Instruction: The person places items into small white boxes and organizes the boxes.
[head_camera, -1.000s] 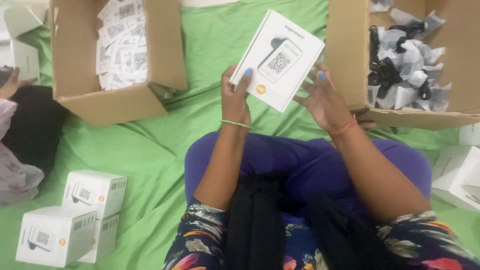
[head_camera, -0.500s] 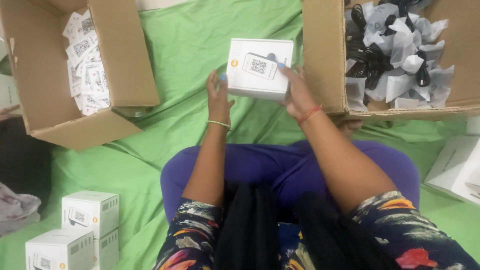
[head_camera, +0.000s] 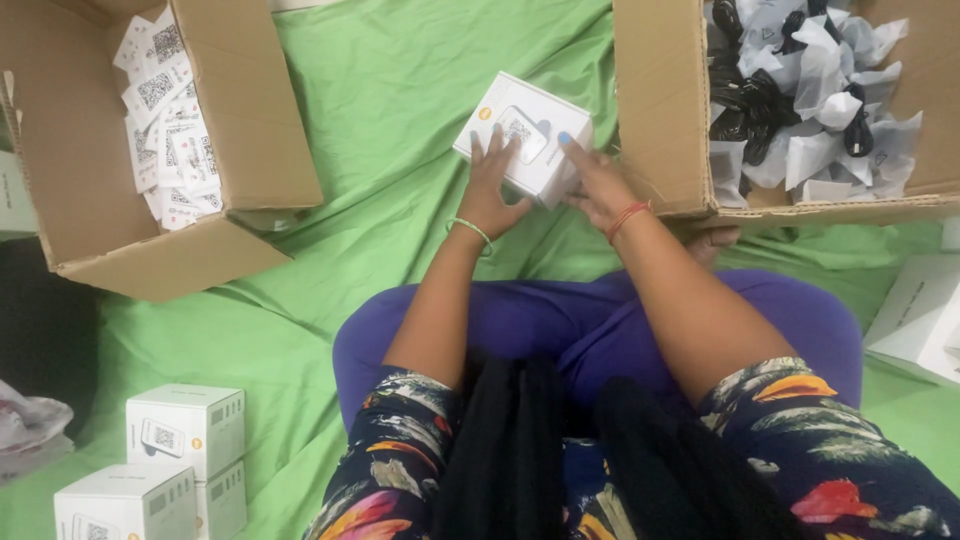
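White box (head_camera: 527, 135) between both hands' fingers (head_camera: 489, 148), above green cloth (head_camera: 400, 110).

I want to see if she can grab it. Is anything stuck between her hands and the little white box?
No, nothing visible is in the way. The left hand and the right hand both touch the white box directly, one on each side, holding it above the green sheet between the two cardboard cartons.

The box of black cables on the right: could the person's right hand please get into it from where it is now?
Probably yes: the right hand is beside the open cardboard box, though it holds the white box.
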